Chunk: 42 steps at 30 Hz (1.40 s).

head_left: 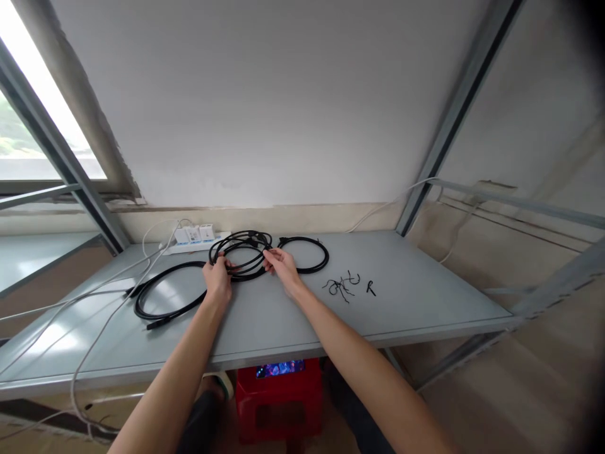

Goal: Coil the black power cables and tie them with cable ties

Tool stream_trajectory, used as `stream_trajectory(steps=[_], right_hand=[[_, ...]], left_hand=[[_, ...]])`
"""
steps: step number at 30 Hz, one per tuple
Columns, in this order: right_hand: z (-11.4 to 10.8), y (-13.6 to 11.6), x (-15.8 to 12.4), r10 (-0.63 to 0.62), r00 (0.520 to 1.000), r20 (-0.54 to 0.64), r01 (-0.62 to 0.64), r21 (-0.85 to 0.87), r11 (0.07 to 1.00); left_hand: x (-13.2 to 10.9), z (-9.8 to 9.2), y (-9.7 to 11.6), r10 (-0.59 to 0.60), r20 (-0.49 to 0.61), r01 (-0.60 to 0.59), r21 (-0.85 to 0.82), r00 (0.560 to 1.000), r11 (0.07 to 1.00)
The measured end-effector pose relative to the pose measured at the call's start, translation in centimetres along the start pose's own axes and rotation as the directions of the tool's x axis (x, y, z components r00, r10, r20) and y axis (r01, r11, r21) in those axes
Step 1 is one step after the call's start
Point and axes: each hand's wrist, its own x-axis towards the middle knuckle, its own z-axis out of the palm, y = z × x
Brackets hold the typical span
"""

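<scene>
A coil of black cable lies at the back middle of the grey table. My left hand is closed on the coil's left side. My right hand pinches the coil's right side with its fingers together. A second black cable loop lies just right of my right hand. A larger black cable loop lies left of my left hand, with its plug ends near the table's front.
A white power strip with white chargers and white leads sits at the back left. Several small black twist ties and a single one lie right of my hands. A red stool stands under the table. Metal frame bars slant at both sides.
</scene>
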Motion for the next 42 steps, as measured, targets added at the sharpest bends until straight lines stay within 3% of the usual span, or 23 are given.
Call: stream_trajectory(steps=[3, 8, 13, 20, 24, 26, 30, 33, 37, 42], right_hand=[[0.1, -0.3, -0.4, 0.013, 1.000, -0.019, -0.012, 0.034, 0.999], [0.2, -0.3, -0.6, 0.002, 1.000, -0.023, -0.003, -0.054, 0.999], [-0.2, -0.2, -0.3, 0.060, 0.998, -0.028, -0.061, -0.038, 0.997], [-0.7, 0.2, -0.2, 0.056, 0.997, -0.048, -0.058, -0.046, 0.997], [-0.6, 0.2, -0.4, 0.026, 0.998, -0.053, -0.028, -0.039, 0.999], [-0.6, 0.2, -0.4, 0.011, 0.999, -0.038, -0.013, -0.049, 0.999], [-0.7, 0.3, -0.5, -0.022, 0.999, -0.028, 0.020, -0.059, 0.998], [-0.8, 0.3, -0.5, -0.033, 0.996, -0.079, 0.029, -0.049, 0.998], [-0.8, 0.3, -0.3, -0.017, 0.995, -0.098, 0.014, -0.035, 0.999], [-0.8, 0.1, -0.1, 0.012, 0.993, -0.122, -0.013, -0.011, 1.000]], left_hand=[[0.5, -0.3, -0.5, -0.001, -0.024, 0.004, 0.124, 1.000, 0.992], [0.9, -0.6, -0.7, 0.060, -0.100, -0.031, 0.271, 0.993, 0.962], [0.8, -1.0, -0.8, 0.137, -0.037, -0.114, 0.372, 0.990, 0.921], [-0.1, -1.1, -0.4, 0.394, 0.127, -0.376, 0.650, 0.910, 0.660], [-1.8, -0.4, 0.4, 0.534, 0.228, -0.472, 0.795, 0.814, 0.381], [-2.8, 0.0, 0.7, 0.560, 0.364, -0.567, 0.787, 0.744, 0.243], [-4.0, 0.7, 0.8, 0.362, 0.710, -0.777, 0.626, 0.604, 0.069], [-4.1, 0.9, 0.6, 0.277, 0.802, -0.829, 0.559, 0.530, -0.032], [-3.6, 0.7, 0.0, 0.213, 0.814, -0.821, 0.566, 0.541, -0.077], [-3.1, 0.4, -0.7, 0.124, 0.760, -0.760, 0.648, 0.638, -0.056]])
